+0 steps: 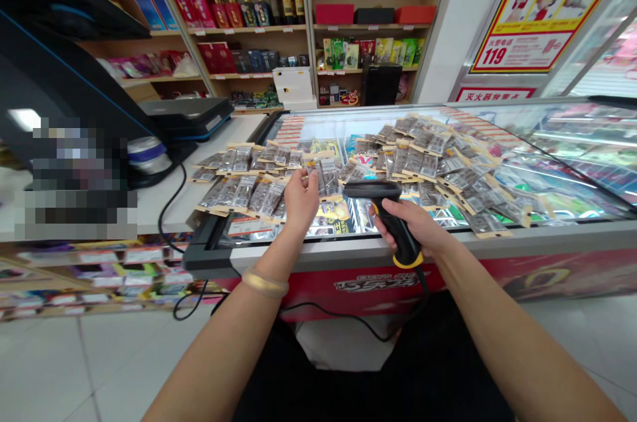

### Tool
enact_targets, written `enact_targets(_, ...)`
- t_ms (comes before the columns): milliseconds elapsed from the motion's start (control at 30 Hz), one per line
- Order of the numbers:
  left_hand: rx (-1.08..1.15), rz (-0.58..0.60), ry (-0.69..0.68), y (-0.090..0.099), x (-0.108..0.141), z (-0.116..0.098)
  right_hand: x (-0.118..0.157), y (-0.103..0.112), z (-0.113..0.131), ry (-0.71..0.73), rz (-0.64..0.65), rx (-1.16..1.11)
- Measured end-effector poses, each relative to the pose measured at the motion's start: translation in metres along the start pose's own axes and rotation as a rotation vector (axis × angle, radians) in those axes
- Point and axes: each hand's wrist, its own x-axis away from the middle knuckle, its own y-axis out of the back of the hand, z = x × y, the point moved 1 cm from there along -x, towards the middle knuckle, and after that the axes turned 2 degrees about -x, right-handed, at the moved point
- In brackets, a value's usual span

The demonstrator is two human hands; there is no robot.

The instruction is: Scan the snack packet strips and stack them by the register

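Right hand (405, 226): fingers wrapped round the grip of a black-and-yellow barcode scanner (405, 236), head pointing left, toward the other hand. Cable drops from the grip below those fingers, in front of the freezer.

Left hand (301, 200): fingers bent, nearly closed, at a small clear packet (323, 173); can't tell if they grip it or just touch it. Gold bangle (265, 283) on that wrist.

Packets (239, 193) in overlapping rows left of the left fingers, on the freezer's glass top (355, 226). Bigger loose pile (432, 150) beyond and right of the scanner. White counter (186, 200) farther left, scale (186, 117) on it.
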Motion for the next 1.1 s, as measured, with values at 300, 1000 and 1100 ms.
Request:
enact_targets(300,-0.034,-0.003,-0.003,0.002,0.0,-0.002,0.001,-0.002,0.001,-0.005,-0.013,0.007)
enact_targets(1000,-0.38,-0.244,-0.069,0.109,-0.045,0.003,-0.059,-0.066,0.02,-0.05,0.111,-0.037)
enact_targets(1100,-0.547,-0.182,-0.02,0.119,-0.048,0.004,-0.076,-0.087,0.023,-0.091,0.127,-0.065)
